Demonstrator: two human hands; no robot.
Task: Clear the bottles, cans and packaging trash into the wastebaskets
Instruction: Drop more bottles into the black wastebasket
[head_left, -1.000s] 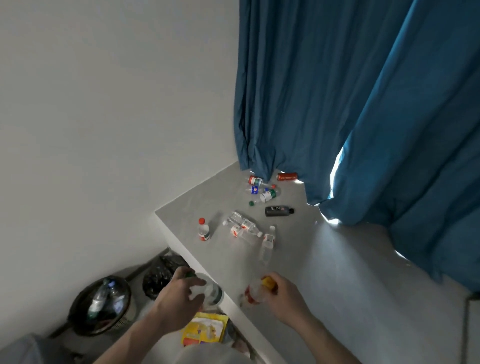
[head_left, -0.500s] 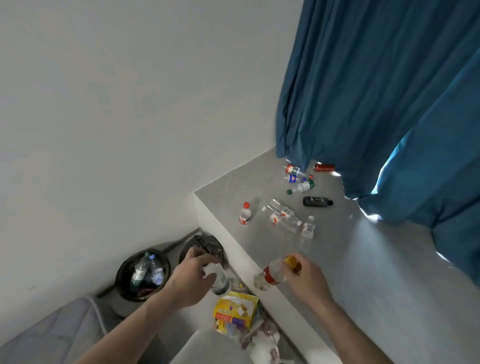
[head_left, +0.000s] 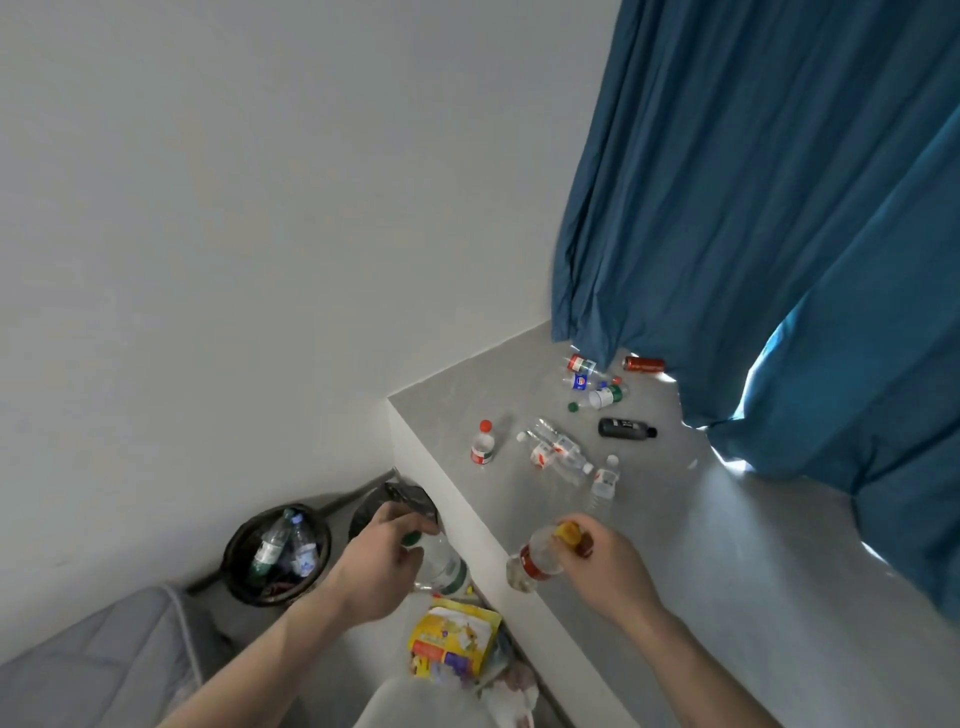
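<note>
While the left hand (head_left: 376, 564) grips a clear green-capped bottle (head_left: 441, 569) off the desk edge, above the floor, the right hand (head_left: 605, 569) holds a yellow-capped, red-labelled bottle (head_left: 535, 561) by its neck over the desk (head_left: 727, 545) rim. Two wastebaskets sit beyond the left hand: the nearer black-lined wastebasket (head_left: 400, 501) just past its fingers, the round wastebasket (head_left: 278, 553) with bottles inside further left. More bottles and a red can (head_left: 644, 364) lie on the desk, well beyond the right hand.
</note>
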